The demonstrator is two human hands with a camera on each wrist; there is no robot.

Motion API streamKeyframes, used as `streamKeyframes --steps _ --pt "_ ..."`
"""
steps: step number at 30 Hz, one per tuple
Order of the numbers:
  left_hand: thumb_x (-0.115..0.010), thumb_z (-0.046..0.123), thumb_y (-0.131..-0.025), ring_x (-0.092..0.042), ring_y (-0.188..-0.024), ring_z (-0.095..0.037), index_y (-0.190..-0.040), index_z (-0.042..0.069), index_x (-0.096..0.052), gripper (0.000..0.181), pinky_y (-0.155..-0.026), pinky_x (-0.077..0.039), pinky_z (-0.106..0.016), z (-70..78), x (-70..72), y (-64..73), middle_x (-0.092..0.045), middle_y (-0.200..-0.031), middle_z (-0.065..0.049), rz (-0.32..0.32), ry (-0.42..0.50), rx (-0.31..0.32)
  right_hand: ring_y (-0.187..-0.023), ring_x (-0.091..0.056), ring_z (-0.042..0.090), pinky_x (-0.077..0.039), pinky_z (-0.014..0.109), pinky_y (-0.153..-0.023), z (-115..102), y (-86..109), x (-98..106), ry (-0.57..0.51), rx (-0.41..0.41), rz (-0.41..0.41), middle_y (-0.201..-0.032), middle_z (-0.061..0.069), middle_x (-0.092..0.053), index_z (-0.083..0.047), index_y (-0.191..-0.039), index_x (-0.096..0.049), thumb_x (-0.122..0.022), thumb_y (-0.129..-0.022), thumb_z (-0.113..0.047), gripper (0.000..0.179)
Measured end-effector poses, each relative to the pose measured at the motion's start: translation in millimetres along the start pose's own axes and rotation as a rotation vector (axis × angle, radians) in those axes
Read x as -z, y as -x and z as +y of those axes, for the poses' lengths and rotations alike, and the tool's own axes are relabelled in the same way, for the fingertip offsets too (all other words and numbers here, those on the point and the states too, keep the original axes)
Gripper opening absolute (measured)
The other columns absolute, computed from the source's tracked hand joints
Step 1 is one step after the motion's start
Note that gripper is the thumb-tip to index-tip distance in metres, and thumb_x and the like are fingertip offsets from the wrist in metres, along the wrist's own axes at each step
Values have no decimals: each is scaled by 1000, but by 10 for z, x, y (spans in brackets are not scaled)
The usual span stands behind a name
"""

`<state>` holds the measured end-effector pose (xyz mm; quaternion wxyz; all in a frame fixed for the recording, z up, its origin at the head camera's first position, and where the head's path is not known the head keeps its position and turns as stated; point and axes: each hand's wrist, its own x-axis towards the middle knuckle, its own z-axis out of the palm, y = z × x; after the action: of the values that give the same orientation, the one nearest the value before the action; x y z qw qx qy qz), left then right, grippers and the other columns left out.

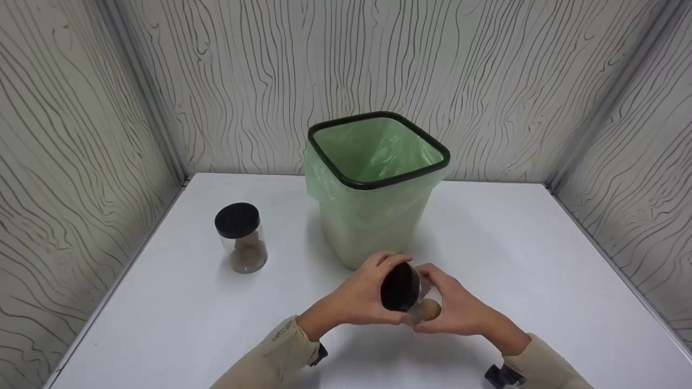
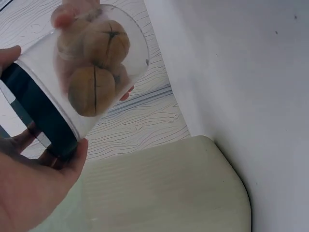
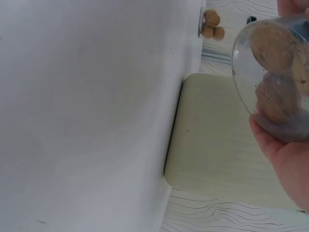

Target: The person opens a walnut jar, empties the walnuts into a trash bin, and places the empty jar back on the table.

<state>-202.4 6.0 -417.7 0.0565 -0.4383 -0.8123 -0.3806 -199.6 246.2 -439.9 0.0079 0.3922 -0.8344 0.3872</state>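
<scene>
Both hands hold a clear jar [image 2: 137,34] tilted on its side above the table, in front of the bin. My left hand [image 1: 359,297] grips the black lid [image 1: 399,288], thumb and fingers round its edge. Around the clear lower part, near the base, curl the fingers of my right hand [image 1: 460,306]. Several brown walnuts [image 2: 91,91] lie inside the jar, plain in both wrist views. The lid is on the jar; whether it is tight I cannot tell.
A pale green bin [image 1: 373,221] with a green liner and black rim [image 1: 363,185] stands upright just beyond the hands. To the left, a second black-lidded jar [image 1: 248,251] holds walnuts. Patterned panels [image 1: 346,59] enclose the white table [image 1: 178,302] at the back and sides.
</scene>
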Motion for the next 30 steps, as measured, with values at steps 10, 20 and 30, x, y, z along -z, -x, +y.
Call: streamKeyframes --steps 10,20,30 --pt "-76 46 -74 -46 -109 -10 -141 21 -38 81 -89 -45 -26 51 -24 2 -43 -128 1 94 50 156 -107 -52 12 -43 33 -88 -4 -20 -17 64 22 66 -122 -6 -53 -19 -130 -40 -89 -63 -19 82" --pt "-75 47 -74 -44 -112 -11 -141 23 -37 81 -91 -44 -29 39 6 37 -42 -130 2 107 75 170 -110 -52 14 -43 37 -90 7 -9 -13 44 -6 89 -123 -6 -53 -21 -131 -41 -88 -64 -23 82" --pt "-75 51 -73 -46 -109 -12 -143 28 -36 84 -88 -45 -31 -22 55 124 -40 -131 2 62 55 206 -109 -51 16 -42 36 -90 33 31 21 39 -47 99 -122 -3 -52 -18 -132 -40 -87 -66 -28 82"
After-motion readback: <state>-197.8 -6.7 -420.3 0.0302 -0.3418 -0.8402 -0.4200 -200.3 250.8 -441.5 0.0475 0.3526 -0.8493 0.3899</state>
